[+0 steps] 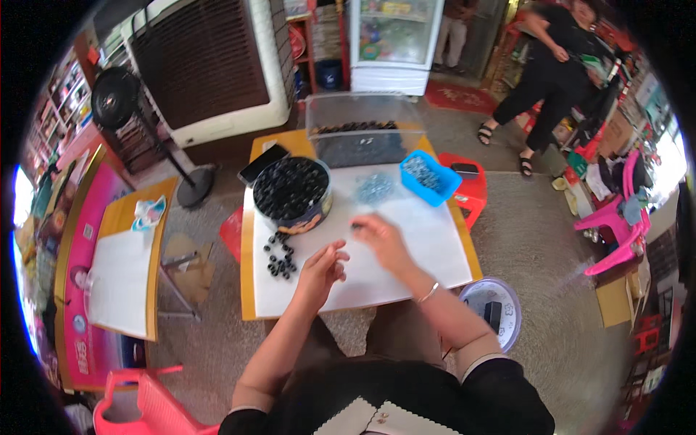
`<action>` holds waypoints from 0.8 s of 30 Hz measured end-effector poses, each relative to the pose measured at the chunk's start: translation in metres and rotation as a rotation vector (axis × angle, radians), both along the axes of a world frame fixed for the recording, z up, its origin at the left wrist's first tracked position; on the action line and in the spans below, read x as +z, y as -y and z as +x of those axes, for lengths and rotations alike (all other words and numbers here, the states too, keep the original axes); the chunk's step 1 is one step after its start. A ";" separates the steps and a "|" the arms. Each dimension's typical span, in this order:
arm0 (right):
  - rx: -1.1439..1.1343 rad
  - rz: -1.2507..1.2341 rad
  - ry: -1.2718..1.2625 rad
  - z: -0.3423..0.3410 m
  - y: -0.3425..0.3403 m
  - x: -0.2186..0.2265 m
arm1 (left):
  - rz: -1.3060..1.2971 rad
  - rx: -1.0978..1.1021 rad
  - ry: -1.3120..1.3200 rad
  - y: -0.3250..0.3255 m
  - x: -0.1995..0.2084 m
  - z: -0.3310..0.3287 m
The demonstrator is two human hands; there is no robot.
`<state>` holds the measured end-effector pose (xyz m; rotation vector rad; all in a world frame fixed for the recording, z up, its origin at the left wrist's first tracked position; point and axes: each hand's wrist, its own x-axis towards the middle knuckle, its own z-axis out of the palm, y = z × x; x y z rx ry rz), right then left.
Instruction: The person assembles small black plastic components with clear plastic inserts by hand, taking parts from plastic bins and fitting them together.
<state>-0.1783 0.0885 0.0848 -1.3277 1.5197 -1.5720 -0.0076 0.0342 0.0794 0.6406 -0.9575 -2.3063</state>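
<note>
My right hand [382, 241] is over the middle of the white-covered table [406, 279], its thumb and fingers pinching a small black piece [356, 226]. My left hand [323, 272] is just to its left and nearer me, with its fingers curled in; whatever is in them is hidden. A loose group of small round black pieces [281, 259] lies left of my left hand. Behind them stands a round tub [319, 210] heaped with similar black pieces [290, 187]. Beyond my right hand is a pile of small pale bluish pieces [375, 188]. A blue plastic basket [440, 194] holds small silvery pieces [420, 172].
A clear plastic box [362, 112] with dark pieces stands at the table's far edge. A black phone-like slab [263, 164] lies beside the tub. A red stool [473, 190] and a patterned basin [512, 297] are at the right. A person [558, 72] stands far right.
</note>
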 end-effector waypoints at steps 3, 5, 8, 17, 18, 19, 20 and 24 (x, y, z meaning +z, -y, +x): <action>-0.145 0.039 -0.085 -0.046 0.034 0.010 | -0.076 0.023 0.067 0.017 -0.019 -0.003; -0.234 -0.043 -0.190 -0.071 0.066 0.026 | -0.148 0.092 0.093 0.024 -0.035 -0.001; -0.376 -0.103 -0.436 -0.113 0.121 0.045 | -0.177 0.161 0.136 0.027 -0.050 0.000; -0.593 0.290 -0.957 -0.178 0.197 0.062 | -0.329 0.164 0.170 0.023 -0.060 -0.002; -0.613 0.330 -1.009 -0.168 0.195 0.065 | -0.315 0.152 0.159 0.023 -0.060 -0.001; -0.593 0.334 -1.006 -0.151 0.192 0.067 | -0.299 0.143 0.152 0.023 -0.060 0.001; -0.567 0.133 -1.070 -0.133 0.189 0.068 | -0.308 0.148 0.162 0.023 -0.062 0.003; -0.030 -0.042 -0.839 -0.068 0.183 0.057 | -0.331 0.131 0.193 0.020 -0.053 0.003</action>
